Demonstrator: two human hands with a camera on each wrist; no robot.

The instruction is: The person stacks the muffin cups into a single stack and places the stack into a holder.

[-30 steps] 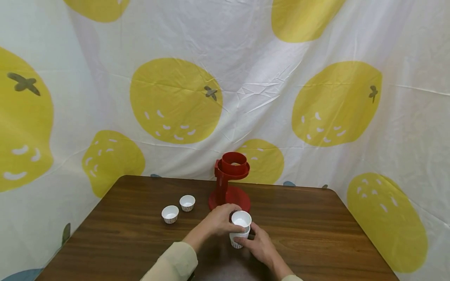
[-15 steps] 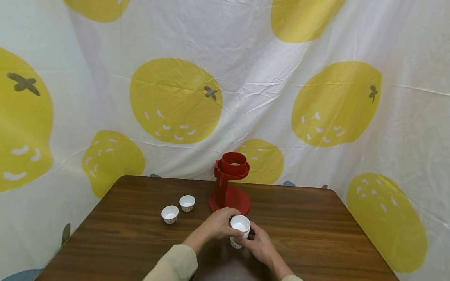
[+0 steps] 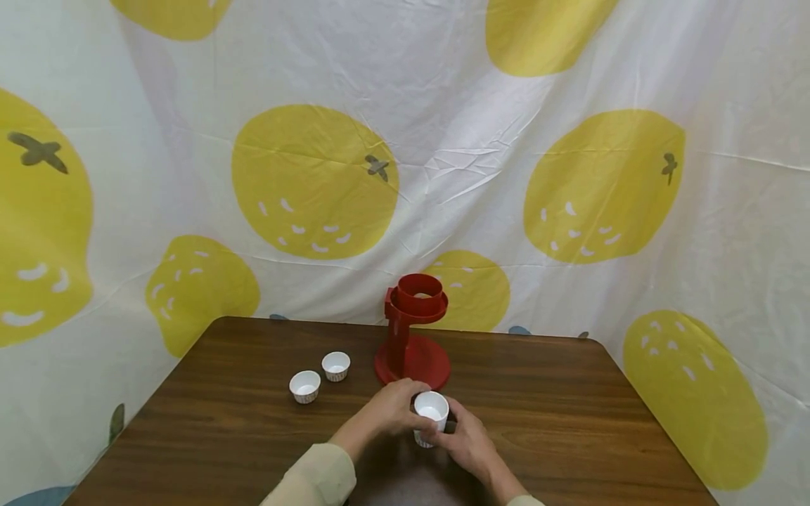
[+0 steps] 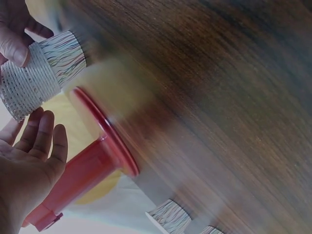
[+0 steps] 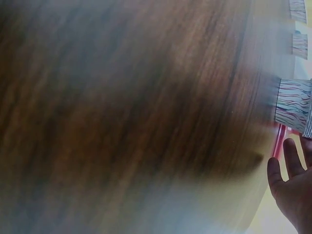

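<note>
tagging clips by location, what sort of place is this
Probably a makeshift recording set, not a lived-in room: a fruit-print sheet screens off everything behind a brown wooden table, which holds only a red stand, two small paper cups and a stack of cups between both hands.

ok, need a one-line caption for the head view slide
Both hands, left hand and right hand, hold a stack of paper cups before a red stand.

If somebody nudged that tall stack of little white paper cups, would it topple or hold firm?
The stack of cups looks like thin pleated paper, so probably very light and easy to crush. It stands taller than it is wide, so a nudge would likely tip it. Both the left hand and right hand hold it.
</note>
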